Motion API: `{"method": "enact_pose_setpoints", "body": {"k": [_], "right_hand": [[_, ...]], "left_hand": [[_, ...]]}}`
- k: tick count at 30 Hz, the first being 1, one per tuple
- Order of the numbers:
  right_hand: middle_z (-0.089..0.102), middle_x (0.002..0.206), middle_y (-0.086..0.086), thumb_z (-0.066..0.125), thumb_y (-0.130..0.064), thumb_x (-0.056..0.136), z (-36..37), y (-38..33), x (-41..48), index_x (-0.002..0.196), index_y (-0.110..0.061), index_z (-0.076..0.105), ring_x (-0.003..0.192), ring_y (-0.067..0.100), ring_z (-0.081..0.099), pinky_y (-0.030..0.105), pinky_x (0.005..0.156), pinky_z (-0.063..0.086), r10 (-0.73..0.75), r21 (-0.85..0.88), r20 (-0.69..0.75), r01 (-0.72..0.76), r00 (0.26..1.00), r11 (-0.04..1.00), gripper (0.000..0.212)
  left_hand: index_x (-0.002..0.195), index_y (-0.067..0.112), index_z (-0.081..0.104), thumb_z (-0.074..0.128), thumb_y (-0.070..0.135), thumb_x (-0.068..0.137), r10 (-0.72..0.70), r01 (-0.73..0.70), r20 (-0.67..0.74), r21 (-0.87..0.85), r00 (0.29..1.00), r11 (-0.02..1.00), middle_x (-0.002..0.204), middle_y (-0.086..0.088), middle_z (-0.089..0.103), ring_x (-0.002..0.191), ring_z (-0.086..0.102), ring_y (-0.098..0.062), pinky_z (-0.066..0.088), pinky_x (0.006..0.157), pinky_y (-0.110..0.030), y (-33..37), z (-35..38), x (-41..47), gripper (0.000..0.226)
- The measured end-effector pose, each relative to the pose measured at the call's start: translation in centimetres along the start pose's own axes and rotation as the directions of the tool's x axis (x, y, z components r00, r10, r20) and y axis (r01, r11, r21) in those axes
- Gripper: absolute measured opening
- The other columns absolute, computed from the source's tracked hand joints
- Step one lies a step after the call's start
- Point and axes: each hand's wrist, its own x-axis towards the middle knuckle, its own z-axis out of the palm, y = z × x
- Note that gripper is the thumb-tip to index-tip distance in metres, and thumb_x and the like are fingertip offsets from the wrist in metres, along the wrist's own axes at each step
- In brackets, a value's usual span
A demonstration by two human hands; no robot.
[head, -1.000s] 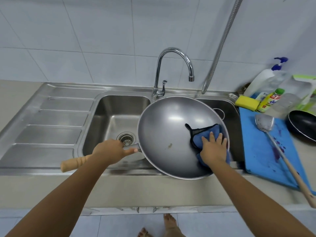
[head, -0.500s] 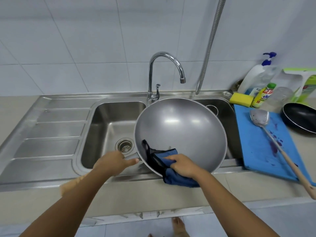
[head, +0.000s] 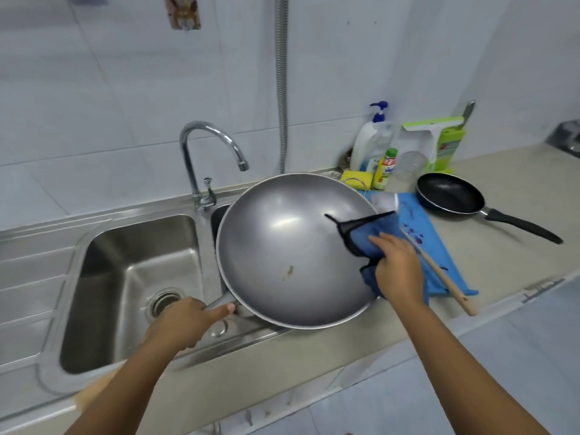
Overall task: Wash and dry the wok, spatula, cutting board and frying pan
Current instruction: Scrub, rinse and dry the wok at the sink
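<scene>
The left hand (head: pixel 185 321) grips the round grey metal wok (head: pixel 282 246) by its handle; the right hand (head: pixel 398 268) presses a soft blue cloth (head: pixel 365 235) on its rim, beside the flat blue cutting board (head: pixel 439 246).

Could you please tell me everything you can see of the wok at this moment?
The wok is a large, round bowl of dull grey metal with a soft sheen and a small brownish spot low on its inner surface. It is tilted above the right side of the sink, its inside facing the camera. The left hand grips its handle at the lower left. The right hand presses a blue cloth over its right rim.
</scene>
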Motion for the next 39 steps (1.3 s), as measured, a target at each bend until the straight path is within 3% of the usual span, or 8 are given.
{"method": "enact_pose_setpoints", "body": {"k": [4, 10, 14, 25, 33, 35, 37, 39], "right_hand": [[0.061, 0.129, 0.015, 0.042, 0.014, 0.076, -5.5, 4.5, 3.6, 0.118, -0.007, 0.069, 0.122, 0.035, 0.052, 0.03, 0.104, 0.034, 0.173, 0.215, -0.144, -0.14, 0.974, 0.967, 0.054], [0.059, 0.133, 0.016, 0.037, 0.012, 0.084, -12.3, 13.5, 9.1, 0.128, -0.015, 0.064, 0.119, 0.036, 0.053, 0.035, 0.093, 0.043, 0.363, 0.189, 0.0, -0.356, 0.932, 0.915, 0.058], [0.059, 0.128, 0.023, 0.036, 0.012, 0.084, -12.8, 21.0, 11.9, 0.129, -0.015, 0.062, 0.079, 0.03, 0.055, 0.029, 0.062, 0.04, 0.379, 0.066, 0.128, -0.389, 0.917, 0.919, 0.059], [0.051, 0.142, 0.011, 0.035, 0.003, 0.096, -6.7, 32.3, 12.2, 0.136, -0.012, 0.055, 0.126, 0.034, 0.049, 0.034, 0.101, 0.039, 0.373, 0.026, 0.28, -0.396, 0.884, 0.918, 0.048], [0.015, 0.162, 0.007, 0.026, -0.03, 0.106, -5.3, 33.4, 11.5, 0.154, -0.013, 0.023, 0.149, 0.031, 0.007, 0.046, 0.119, 0.005, 0.296, -0.02, 0.497, -0.33, 0.816, 0.944, 0.05], [0.03, 0.156, 0.011, 0.031, -0.033, 0.105, -6.0, 31.4, 11.8, 0.15, -0.01, 0.033, 0.145, 0.031, 0.024, 0.044, 0.119, 0.016, 0.434, 0.214, 0.409, -0.547, 0.803, 0.81, 0.05], [0.047, 0.143, 0.008, 0.04, -0.043, 0.1, -7.6, 28.1, 12.0, 0.142, -0.011, 0.045, 0.132, 0.026, 0.042, 0.036, 0.11, 0.029, 0.662, 0.553, 0.388, -0.736, 0.641, 0.389, 0.053], [0.054, 0.135, 0.001, 0.041, -0.051, 0.096, -9.2, 25.1, 11.5, 0.135, -0.02, 0.053, 0.128, 0.02, 0.047, 0.035, 0.106, 0.033, 0.63, 0.765, 0.445, -0.635, 0.637, 0.101, 0.051]], "left_hand": [[0.072, 0.01, 0.066, 0.048, 0.081, 0.077, 0.054, -0.053, -0.012, 0.073, 0.998, 0.996, 0.049, -0.001, 0.065, 0.048, 0.061, -0.017, 0.054, 0.066, -0.032, 5.3, 0.6, -0.3, 0.073], [0.061, 0.012, 0.057, 0.046, 0.079, 0.079, 0.092, -0.092, -0.046, 0.006, 0.995, 0.996, 0.04, 0.0, 0.055, 0.044, 0.057, -0.019, 0.048, 0.056, -0.026, 13.2, 2.5, -0.8, 0.071], [0.072, 0.007, 0.063, 0.052, 0.079, 0.077, 0.026, -0.031, -0.045, -0.108, 0.999, 0.994, 0.045, -0.001, 0.057, 0.04, 0.049, -0.018, 0.045, 0.054, -0.027, 17.7, 4.6, -1.2, 0.073], [0.076, 0.008, 0.065, 0.05, 0.082, 0.074, -0.007, 0.002, -0.091, -0.061, 0.996, 0.998, 0.052, -0.002, 0.064, 0.044, 0.056, -0.016, 0.051, 0.061, -0.032, 24.1, 9.8, -1.9, 0.076], [0.077, 0.01, 0.065, 0.049, 0.083, 0.073, 0.007, -0.013, -0.106, -0.061, 0.994, 0.998, 0.054, -0.002, 0.064, 0.046, 0.056, -0.017, 0.054, 0.062, -0.032, 26.4, 11.0, -1.8, 0.075], [0.077, 0.011, 0.065, 0.048, 0.082, 0.075, 0.018, -0.023, -0.117, -0.042, 0.993, 0.999, 0.055, -0.002, 0.065, 0.047, 0.057, -0.017, 0.056, 0.066, -0.035, 26.9, 11.0, -1.6, 0.074], [0.077, 0.011, 0.065, 0.046, 0.082, 0.076, 0.018, -0.021, -0.128, -0.026, 0.992, 0.999, 0.056, -0.003, 0.066, 0.049, 0.058, -0.017, 0.056, 0.07, -0.037, 27.5, 10.8, -1.3, 0.074], [0.077, 0.01, 0.065, 0.045, 0.081, 0.077, 0.033, -0.034, -0.139, 0.0, 0.99, 0.999, 0.058, -0.004, 0.067, 0.051, 0.059, -0.018, 0.056, 0.071, -0.036, 28.1, 10.5, -1.1, 0.074]]}}
